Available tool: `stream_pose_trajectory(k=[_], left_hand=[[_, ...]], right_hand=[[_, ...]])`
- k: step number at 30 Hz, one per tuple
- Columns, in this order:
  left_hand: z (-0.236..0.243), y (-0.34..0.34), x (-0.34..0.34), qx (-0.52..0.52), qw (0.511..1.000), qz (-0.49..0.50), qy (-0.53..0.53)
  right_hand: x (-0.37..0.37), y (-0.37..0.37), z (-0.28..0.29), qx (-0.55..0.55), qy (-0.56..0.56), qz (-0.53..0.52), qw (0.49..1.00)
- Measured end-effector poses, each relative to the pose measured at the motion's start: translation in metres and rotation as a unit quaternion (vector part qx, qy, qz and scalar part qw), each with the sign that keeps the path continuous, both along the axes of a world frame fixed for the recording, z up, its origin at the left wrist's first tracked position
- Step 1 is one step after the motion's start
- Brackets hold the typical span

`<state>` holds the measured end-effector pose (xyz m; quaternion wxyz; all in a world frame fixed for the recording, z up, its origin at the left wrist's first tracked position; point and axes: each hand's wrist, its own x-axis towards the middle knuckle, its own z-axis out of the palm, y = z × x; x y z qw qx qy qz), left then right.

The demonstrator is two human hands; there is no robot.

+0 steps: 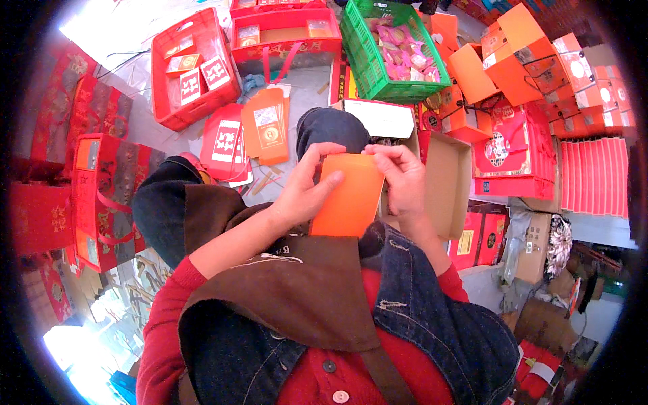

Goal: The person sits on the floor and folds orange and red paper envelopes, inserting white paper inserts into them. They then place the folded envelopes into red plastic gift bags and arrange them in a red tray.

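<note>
Over my lap I hold an orange cardboard piece (346, 196), flat-faced with a pale edge along its right side. My left hand (307, 192) grips its left edge, with the thumb lying on the face and the fingers curled at the upper corner. At the upper right corner, my right hand (405, 179) pinches the edge between thumb and fingertips. Whether the piece is a folded box or a single sheet, I cannot tell. Just beyond my left hand, flat orange printed pieces (270, 128) lie beside red printed ones (223, 145) on the floor.
A red crate (160, 74) with printed boxes stands far left, beside a red carton (290, 46). The green crate (358, 57) holds pink packets. At right are stacked orange boxes (472, 71), a red gift box (509, 145) and an open brown carton (453, 175). Red boxes (98, 196) line the left.
</note>
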<state>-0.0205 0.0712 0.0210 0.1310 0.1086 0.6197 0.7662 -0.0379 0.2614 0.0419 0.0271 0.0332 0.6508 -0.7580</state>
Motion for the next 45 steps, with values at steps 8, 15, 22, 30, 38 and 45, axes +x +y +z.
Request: stream_pose_trajectory(k=[8, 15, 22, 30, 38, 45], left_hand=[[0.02, 0.011, -0.015, -0.271, 0.927, 0.047, 0.254], [0.016, 0.019, -0.027, -0.262, 0.952, 0.058, 0.148], [0.015, 0.021, -0.023, -0.241, 0.959, 0.088, 0.122], [0.027, 0.031, -0.029, -0.346, 0.904, 0.079, 0.239], [0.039, 0.031, -0.027, -0.413, 0.867, 0.068, 0.269], [0.04, 0.04, -0.032, -0.432, 0.86, 0.03, 0.27]], right_hand=[[-0.008, 0.019, -0.001, -0.086, -0.069, 0.026, 0.994], [-0.01, 0.016, 0.002, -0.102, -0.098, 0.032, 0.989], [-0.011, 0.015, 0.001, -0.061, -0.085, 0.037, 0.994], [-0.013, 0.01, -0.002, 0.028, -0.066, 0.022, 0.997], [-0.005, 0.01, 0.003, -0.148, -0.083, 0.035, 0.985], [-0.011, 0.023, -0.008, -0.162, -0.116, 0.095, 0.975]])
